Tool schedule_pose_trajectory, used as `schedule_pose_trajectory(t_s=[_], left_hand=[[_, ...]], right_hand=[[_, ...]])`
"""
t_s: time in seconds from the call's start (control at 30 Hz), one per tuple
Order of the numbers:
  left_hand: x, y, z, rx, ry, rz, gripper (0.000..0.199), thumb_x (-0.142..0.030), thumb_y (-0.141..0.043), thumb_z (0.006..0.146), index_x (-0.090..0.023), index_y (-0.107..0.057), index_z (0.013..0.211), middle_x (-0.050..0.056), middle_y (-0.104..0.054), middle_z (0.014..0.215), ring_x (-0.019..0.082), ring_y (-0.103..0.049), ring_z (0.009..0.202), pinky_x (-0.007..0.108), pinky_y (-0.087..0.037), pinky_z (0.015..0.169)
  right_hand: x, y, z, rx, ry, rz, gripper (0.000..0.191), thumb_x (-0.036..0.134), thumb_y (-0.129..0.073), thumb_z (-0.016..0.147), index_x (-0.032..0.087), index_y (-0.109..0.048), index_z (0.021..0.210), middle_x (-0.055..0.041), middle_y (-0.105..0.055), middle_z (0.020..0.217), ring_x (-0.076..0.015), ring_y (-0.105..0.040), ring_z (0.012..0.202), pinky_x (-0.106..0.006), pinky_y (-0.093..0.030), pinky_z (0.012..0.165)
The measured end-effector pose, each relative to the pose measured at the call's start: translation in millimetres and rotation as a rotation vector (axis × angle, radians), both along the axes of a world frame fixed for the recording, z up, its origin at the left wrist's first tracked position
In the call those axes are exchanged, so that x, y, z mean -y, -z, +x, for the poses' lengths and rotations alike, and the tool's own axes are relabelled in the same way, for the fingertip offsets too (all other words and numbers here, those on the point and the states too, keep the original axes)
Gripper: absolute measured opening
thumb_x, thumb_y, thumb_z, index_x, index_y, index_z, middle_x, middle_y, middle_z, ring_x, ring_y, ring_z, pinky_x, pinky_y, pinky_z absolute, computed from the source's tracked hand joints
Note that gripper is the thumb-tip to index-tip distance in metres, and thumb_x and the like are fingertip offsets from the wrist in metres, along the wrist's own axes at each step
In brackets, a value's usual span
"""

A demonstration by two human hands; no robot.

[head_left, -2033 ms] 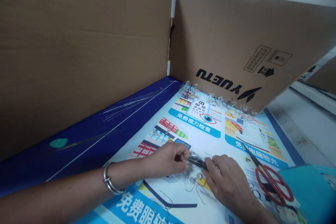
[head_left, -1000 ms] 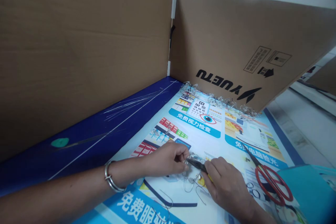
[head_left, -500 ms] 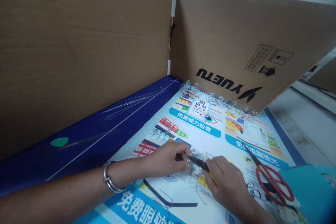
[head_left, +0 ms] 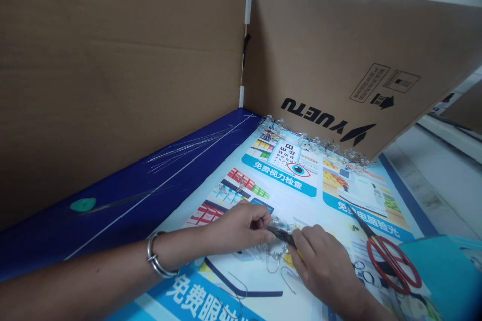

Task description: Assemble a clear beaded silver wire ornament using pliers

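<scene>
The work surface is a printed eye-test poster (head_left: 280, 185), bordered at left by a dark blue panel (head_left: 124, 195). Lying on it are red-handled scissors (head_left: 391, 266) at near right, just beside a teal sheet (head_left: 440, 276); crumpled clear plastic (head_left: 312, 141) along the far edge; and thin wire loops (head_left: 289, 281) at near centre.
</scene>
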State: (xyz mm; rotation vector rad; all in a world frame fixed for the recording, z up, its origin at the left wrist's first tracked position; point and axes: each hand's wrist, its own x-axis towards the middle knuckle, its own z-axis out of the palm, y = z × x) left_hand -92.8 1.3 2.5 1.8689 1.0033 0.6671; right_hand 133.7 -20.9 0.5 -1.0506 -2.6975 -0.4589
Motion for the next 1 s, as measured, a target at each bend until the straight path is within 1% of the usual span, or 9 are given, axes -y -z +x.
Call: schedule_pose_trajectory(t_s=[0.1, 0.2, 0.33, 0.5, 0.63, 0.73, 1.0], left_hand=[[1.1, -1.6, -0.4, 0.007, 0.000, -0.015, 0.014, -0.027, -0.057, 0.077, -0.014, -0.055, 0.073, -0.005, -0.048, 0.059, 0.007, -0.040, 0.053, 0.017, -0.031, 0.049], [1.2, -1.2, -1.1, 0.007, 0.005, 0.035, 0.017, -0.027, -0.050, 0.082, -0.014, -0.055, 0.072, -0.005, -0.049, 0.058, 0.008, -0.042, 0.055, 0.019, -0.034, 0.055], [-0.3, -0.5, -1.9, -0.007, 0.000, 0.093, 0.026, -0.027, -0.041, 0.088, -0.015, -0.055, 0.069, -0.002, -0.054, 0.062, 0.009, -0.047, 0.060, 0.021, -0.036, 0.062], [-1.8, -0.4, -3.9, 0.040, 0.006, 0.005, 0.037, -0.033, -0.032, 0.093, -0.015, -0.056, 0.071, 0.002, -0.062, 0.070, 0.012, -0.054, 0.066, 0.022, -0.038, 0.062], [-1.7, 0.6, -5.0, 0.063, 0.003, -0.017, 0.040, -0.036, -0.031, 0.093, -0.014, -0.057, 0.072, 0.002, -0.062, 0.071, 0.012, -0.054, 0.067, 0.023, -0.038, 0.062], [-1.7, 1.4, -5.2, 0.077, -0.012, -0.028, 0.039, -0.036, -0.032, 0.093, -0.014, -0.056, 0.071, 0.002, -0.061, 0.071, 0.012, -0.053, 0.066, 0.022, -0.038, 0.061], [-2.6, 1.4, -5.5, 0.093, -0.032, -0.032, 0.035, -0.033, -0.034, 0.092, -0.015, -0.056, 0.071, 0.001, -0.060, 0.070, 0.011, -0.053, 0.066, 0.022, -0.037, 0.061]], right_hand=[[2.6, -0.9, -2.0, 0.022, -0.018, 0.030, 0.019, 0.027, -0.047, 0.086, 0.016, -0.057, 0.097, -0.0050, -0.055, 0.075, -0.0189, -0.048, 0.073, -0.031, -0.033, 0.063], [3.0, -1.3, -3.6, 0.017, -0.014, 0.020, 0.019, 0.028, -0.047, 0.086, 0.016, -0.057, 0.097, -0.0050, -0.054, 0.075, -0.0187, -0.048, 0.072, -0.031, -0.034, 0.062], [1.6, -1.6, -3.6, 0.006, 0.006, -0.028, 0.019, 0.028, -0.045, 0.086, 0.016, -0.057, 0.095, -0.0055, -0.054, 0.076, -0.0190, -0.049, 0.072, -0.031, -0.036, 0.062], [1.1, -2.6, -2.4, -0.036, 0.007, -0.053, 0.021, 0.028, -0.046, 0.086, 0.015, -0.057, 0.097, -0.0073, -0.056, 0.080, -0.0196, -0.050, 0.075, -0.031, -0.038, 0.063], [1.6, -2.9, -2.6, -0.058, 0.020, -0.071, 0.021, 0.028, -0.047, 0.085, 0.015, -0.058, 0.097, -0.0077, -0.057, 0.081, -0.0203, -0.050, 0.076, -0.032, -0.039, 0.065], [2.4, -1.6, -3.4, -0.064, 0.039, -0.084, 0.021, 0.028, -0.048, 0.085, 0.015, -0.057, 0.099, -0.0078, -0.057, 0.082, -0.0202, -0.051, 0.076, -0.032, -0.039, 0.065], [3.6, -0.2, -2.2, -0.119, 0.036, -0.040, 0.022, 0.028, -0.048, 0.085, 0.014, -0.058, 0.098, -0.0081, -0.058, 0.082, -0.0196, -0.052, 0.077, -0.031, -0.041, 0.065]])
